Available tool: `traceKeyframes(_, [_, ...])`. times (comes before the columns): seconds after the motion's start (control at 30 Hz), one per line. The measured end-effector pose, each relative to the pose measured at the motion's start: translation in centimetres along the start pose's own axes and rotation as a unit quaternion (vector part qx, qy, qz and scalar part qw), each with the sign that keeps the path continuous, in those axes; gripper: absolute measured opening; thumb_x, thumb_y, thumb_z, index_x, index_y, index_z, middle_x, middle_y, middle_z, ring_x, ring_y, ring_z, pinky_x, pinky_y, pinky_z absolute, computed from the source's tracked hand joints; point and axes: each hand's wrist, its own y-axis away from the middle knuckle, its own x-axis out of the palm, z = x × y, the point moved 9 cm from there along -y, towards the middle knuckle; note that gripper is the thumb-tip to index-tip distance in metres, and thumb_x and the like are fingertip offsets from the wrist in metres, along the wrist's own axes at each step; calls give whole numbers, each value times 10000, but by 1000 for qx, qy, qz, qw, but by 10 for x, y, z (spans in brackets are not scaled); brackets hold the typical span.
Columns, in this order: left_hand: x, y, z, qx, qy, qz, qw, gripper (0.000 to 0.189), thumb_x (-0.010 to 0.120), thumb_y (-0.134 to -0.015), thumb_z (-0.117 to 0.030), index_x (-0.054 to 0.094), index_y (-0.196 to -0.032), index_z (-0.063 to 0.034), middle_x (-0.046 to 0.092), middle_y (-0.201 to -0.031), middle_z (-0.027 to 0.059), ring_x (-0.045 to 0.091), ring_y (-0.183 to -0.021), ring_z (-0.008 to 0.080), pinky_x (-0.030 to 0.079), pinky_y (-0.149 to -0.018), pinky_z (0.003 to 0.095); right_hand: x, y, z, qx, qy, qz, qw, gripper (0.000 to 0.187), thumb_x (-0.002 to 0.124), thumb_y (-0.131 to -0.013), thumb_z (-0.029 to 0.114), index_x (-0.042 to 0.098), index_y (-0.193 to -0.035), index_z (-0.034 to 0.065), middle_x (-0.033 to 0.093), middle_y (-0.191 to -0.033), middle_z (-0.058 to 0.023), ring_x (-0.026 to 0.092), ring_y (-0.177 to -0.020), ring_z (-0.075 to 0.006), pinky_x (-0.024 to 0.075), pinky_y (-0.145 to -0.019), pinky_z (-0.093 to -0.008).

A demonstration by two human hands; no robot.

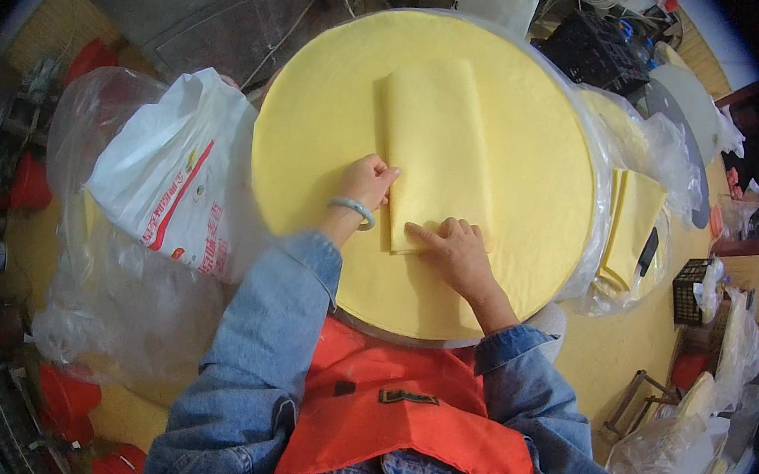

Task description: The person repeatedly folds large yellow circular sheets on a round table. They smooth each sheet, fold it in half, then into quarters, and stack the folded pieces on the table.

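Observation:
A long folded yellow sheet (435, 145), which looks like thin dough or pancake, lies on a large round stack of yellow sheets (319, 90) in front of me. My left hand (366, 183), with a pale bangle at the wrist, pinches the folded sheet's left edge between thumb and fingertips. Lower right, my right hand (455, 249) rests on the near end of the folded sheet, its index finger or thumb extended across it and the other fingers curled at the right edge. Whether it grips the sheet is hidden.
Left of the stack lies a white plastic bag with red print (169, 171) on clear plastic (125, 313). At the right, folded yellow sheets (630, 227) with a dark strip lie on plastic. A black crate (594, 51) stands at the back right, a smaller black basket (689, 290) further right.

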Motion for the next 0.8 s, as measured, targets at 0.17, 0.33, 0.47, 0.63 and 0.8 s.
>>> traceKeyframes(0.17, [2, -3, 4, -20, -27, 6, 999, 247, 671, -882, -273, 587, -845, -43, 647, -675, 69, 630, -554, 145, 497, -481, 289, 5, 0, -2, -9, -3, 25, 1000, 470, 670, -811, 219, 606, -1261, 341, 544, -877, -69, 542, -866, -253, 412, -786, -393])
traceKeyframes(0.33, [0, -3, 2, -29, -48, 6, 998, 255, 679, -871, -272, 589, -827, -38, 653, -674, 81, 634, -535, 154, 497, -466, 297, 6, 0, -2, -23, 4, 18, 1000, 414, 658, -818, 208, 643, -1214, 327, 539, -869, -60, 538, -866, -247, 414, -793, -382])
traceKeyframes(0.47, [1, -4, 1, -33, -39, 23, 998, 244, 688, -861, -245, 600, -823, -21, 659, -675, 87, 630, -530, 154, 506, -475, 290, -3, 1, 4, -47, -56, -43, 996, 366, 691, -776, 177, 694, -1122, 296, 553, -894, -42, 536, -875, -241, 419, -812, -372])
traceKeyframes(0.63, [3, -6, 4, -32, -26, 35, 999, 221, 685, -857, -208, 613, -818, -2, 656, -664, 94, 619, -518, 151, 504, -460, 281, -4, 2, 8, -51, -111, -78, 989, 327, 722, -735, 154, 720, -1043, 265, 568, -920, -31, 535, -882, -242, 424, -822, -373])
traceKeyframes(0.8, [3, -5, -2, -25, -29, 46, 998, 215, 687, -850, -195, 611, -790, -3, 636, -624, 81, 604, -485, 151, 501, -443, 285, -2, 4, 6, -47, -119, -76, 989, 312, 709, -744, 141, 721, -1033, 256, 563, -906, -31, 533, -876, -248, 426, -820, -373])
